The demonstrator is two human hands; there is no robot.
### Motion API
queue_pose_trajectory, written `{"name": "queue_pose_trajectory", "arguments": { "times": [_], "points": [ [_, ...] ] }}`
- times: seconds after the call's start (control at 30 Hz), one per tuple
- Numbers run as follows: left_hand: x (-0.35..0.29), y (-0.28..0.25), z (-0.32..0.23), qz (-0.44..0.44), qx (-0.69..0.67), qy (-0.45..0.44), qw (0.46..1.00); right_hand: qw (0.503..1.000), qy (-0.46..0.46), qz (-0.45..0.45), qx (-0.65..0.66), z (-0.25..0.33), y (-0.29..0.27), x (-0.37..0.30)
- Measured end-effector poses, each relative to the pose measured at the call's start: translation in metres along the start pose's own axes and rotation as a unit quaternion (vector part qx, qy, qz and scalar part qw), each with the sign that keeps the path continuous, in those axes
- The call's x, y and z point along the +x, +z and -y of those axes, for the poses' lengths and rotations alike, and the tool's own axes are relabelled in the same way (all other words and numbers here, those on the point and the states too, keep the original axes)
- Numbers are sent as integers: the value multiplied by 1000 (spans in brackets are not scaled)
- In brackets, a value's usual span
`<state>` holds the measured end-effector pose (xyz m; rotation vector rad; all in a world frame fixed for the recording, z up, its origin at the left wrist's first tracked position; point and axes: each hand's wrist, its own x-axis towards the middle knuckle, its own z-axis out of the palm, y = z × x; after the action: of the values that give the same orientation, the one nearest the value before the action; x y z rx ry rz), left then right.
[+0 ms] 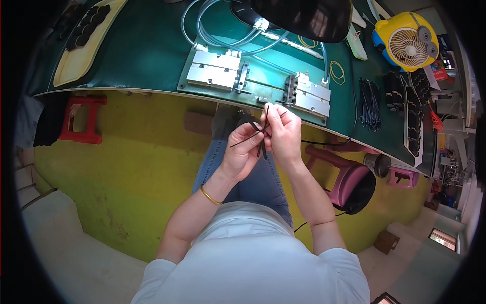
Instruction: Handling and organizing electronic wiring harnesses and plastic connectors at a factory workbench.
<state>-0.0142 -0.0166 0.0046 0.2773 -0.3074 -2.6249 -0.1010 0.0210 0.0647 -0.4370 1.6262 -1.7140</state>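
Observation:
Close to the table's front edge, my two hands meet around several thin black strips (264, 149) that cross and stick out at different angles. My left hand (242, 152), with a gold bangle at its wrist, pinches some of them between thumb and fingers. Fingers of my right hand (284, 133) are closed on the strips from the other side. Just beyond the hands, a metal fixture (258, 76) lies on the table, with a silver block (212, 68) at its left and another silver block (313, 96) at its right. The fingers partly hide where the strips cross.
Clear air hoses (202, 25) loop over the fixture beneath a black lamp shade (309, 17). A pile of black strips (370, 104) lies to the right, near black rolled pieces (395, 93) and a yellow fan (407, 43). A pale tray (76, 66) sits far left; a pink stool (344, 177) stands below.

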Motion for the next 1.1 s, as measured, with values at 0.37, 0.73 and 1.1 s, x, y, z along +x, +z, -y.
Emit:
{"name": "queue_pose_trajectory", "arguments": {
  "times": [0.37,0.73,1.1],
  "points": [
    [-20,16,-5,-27,-5,-8,1000,999,-39,18,19,2,7,-17],
    [-27,25,-8,-92,43,6,995,1000,-25,4,11,-1,7,-19],
    [-28,38,-15,-148,174,18,973,987,-64,-15,-148,-4,5,-8]
  ]
}}
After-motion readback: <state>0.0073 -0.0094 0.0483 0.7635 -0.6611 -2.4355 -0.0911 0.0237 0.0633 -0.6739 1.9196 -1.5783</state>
